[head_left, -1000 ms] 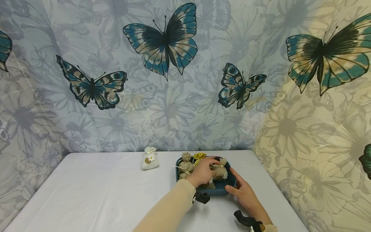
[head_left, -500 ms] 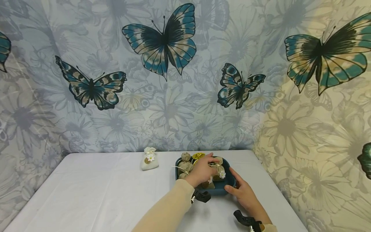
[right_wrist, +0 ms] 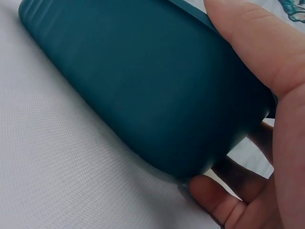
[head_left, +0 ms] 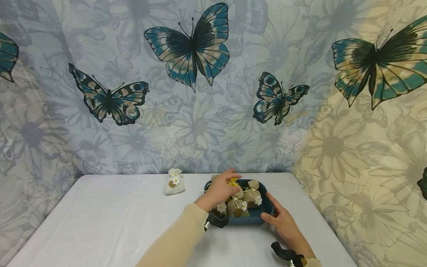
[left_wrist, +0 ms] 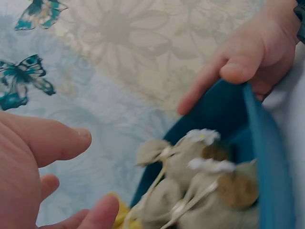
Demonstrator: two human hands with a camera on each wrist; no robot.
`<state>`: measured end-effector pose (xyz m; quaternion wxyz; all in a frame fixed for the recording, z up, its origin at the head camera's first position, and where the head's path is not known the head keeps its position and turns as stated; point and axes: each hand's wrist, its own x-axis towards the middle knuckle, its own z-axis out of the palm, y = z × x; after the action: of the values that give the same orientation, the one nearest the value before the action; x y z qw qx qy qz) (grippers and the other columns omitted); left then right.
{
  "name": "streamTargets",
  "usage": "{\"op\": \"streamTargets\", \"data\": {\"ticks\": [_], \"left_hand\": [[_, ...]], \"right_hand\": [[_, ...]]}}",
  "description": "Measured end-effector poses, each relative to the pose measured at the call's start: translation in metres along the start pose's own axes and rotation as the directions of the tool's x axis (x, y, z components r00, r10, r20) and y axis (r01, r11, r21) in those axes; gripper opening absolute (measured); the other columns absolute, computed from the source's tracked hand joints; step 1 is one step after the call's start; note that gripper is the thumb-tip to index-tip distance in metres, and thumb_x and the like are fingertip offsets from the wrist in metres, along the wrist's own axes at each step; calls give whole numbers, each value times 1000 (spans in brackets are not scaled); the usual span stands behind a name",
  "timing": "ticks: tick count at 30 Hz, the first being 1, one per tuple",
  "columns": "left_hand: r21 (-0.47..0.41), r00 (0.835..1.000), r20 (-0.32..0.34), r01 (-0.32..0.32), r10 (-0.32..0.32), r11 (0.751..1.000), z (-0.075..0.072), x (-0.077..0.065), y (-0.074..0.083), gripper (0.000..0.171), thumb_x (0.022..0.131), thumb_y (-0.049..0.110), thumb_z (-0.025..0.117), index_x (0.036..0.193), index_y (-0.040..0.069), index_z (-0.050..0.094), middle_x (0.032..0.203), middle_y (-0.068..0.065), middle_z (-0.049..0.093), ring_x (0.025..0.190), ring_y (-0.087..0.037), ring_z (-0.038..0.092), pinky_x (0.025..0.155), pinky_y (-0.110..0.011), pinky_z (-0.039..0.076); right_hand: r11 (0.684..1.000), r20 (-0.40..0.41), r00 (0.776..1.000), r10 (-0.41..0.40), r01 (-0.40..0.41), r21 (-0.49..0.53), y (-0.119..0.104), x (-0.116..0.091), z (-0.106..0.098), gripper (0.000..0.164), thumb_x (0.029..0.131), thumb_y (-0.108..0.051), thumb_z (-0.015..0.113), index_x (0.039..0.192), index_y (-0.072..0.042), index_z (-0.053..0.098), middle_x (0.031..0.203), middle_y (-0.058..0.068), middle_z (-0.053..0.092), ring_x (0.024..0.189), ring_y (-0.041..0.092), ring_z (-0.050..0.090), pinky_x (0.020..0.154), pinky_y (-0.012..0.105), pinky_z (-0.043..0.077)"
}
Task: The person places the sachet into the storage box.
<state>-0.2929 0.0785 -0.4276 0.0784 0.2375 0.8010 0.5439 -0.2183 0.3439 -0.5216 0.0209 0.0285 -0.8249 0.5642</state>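
Note:
A dark blue plastic basket (head_left: pixel 248 221) stands on the table with several small beige drawstring sachets inside. One beige sachet (head_left: pixel 252 199) with a white daisy and a round brown tag leans in the right half, beside another beige sachet (head_left: pixel 237 209). Part of a yellow sachet (left_wrist: pixel 125 213) shows behind them. My left hand (head_left: pixel 221 188) hovers over the basket's left part, fingers spread and holding nothing; it hides some sachets. At the right end my right hand (head_left: pixel 283 224) grips the basket, thumb at the rim and fingers (right_wrist: pixel 214 193) around the outside corner.
A white sachet (head_left: pixel 175 185) with a daisy stands apart at the back left of the white-covered table (head_left: pixel 100 222). Behind the table hangs a butterfly-patterned cloth (head_left: pixel 200 148). The basket's front right floor is bare.
My left hand has let go of the beige sachet in the basket's right half and moved left. That sachet had turned its daisy to the front. My right hand stays put.

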Motion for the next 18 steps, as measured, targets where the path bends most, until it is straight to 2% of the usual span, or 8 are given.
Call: {"op": "streamTargets", "data": {"ticks": [2, 5, 7, 10, 15, 18], "left_hand": [[21, 1000, 0, -6, 6, 1000, -12, -1, 0, 41, 94, 19, 72, 133, 24, 64, 158, 5, 33, 136, -29, 42, 100, -47, 44], [31, 1000, 0, 2, -2, 1000, -32, -2, -3, 42, 94, 20, 72, 135, 24, 63, 158, 8, 32, 133, -28, 44, 96, -46, 46], [27, 1000, -12, 7, -7, 1000, -46, -3, -8, 42, 94, 21, 72, 135, 24, 62, 158, 8, 32, 131, -27, 45, 92, -45, 48], [30, 998, -58, 22, -20, 999, -69, -6, -16, 43, 94, 20, 72, 136, 24, 62, 157, 7, 34, 130, -26, 46, 91, -45, 49], [54, 986, -148, 82, -74, 995, -104, -16, -27, 46, 93, 22, 74, 136, 27, 61, 150, 0, 42, 128, -27, 48, 91, -49, 49], [67, 978, -184, 114, -100, 991, -123, -24, -33, 48, 92, 21, 74, 138, 26, 60, 147, -4, 43, 127, -28, 48, 90, -50, 49]], "right_hand": [[1000, -2, 1000, 4, -4, -2, -1, 0, -1, 79, 94, -16, 71, 160, -21, 27, 155, 21, 33, 105, 29, 53, 71, 31, 47], [1000, 2, 1000, 12, -12, -3, -2, 0, -1, 80, 95, -17, 71, 160, -22, 26, 155, 21, 32, 104, 29, 53, 70, 31, 47], [1000, 7, 1000, 14, -14, -1, -3, 0, -1, 80, 95, -17, 71, 160, -22, 25, 156, 22, 31, 110, 29, 53, 73, 31, 48], [1000, 6, 1000, 17, -17, -3, -2, -1, -1, 79, 95, -17, 71, 160, -21, 25, 156, 22, 30, 111, 29, 53, 74, 31, 48], [999, -5, 1000, 26, -26, -19, -2, -1, -1, 79, 95, -19, 71, 160, -22, 26, 155, 21, 34, 101, 28, 52, 71, 32, 47], [999, -5, 1000, 23, -23, -24, -3, 0, 0, 79, 95, -20, 71, 160, -22, 26, 155, 21, 33, 106, 26, 53, 74, 31, 48]]}}
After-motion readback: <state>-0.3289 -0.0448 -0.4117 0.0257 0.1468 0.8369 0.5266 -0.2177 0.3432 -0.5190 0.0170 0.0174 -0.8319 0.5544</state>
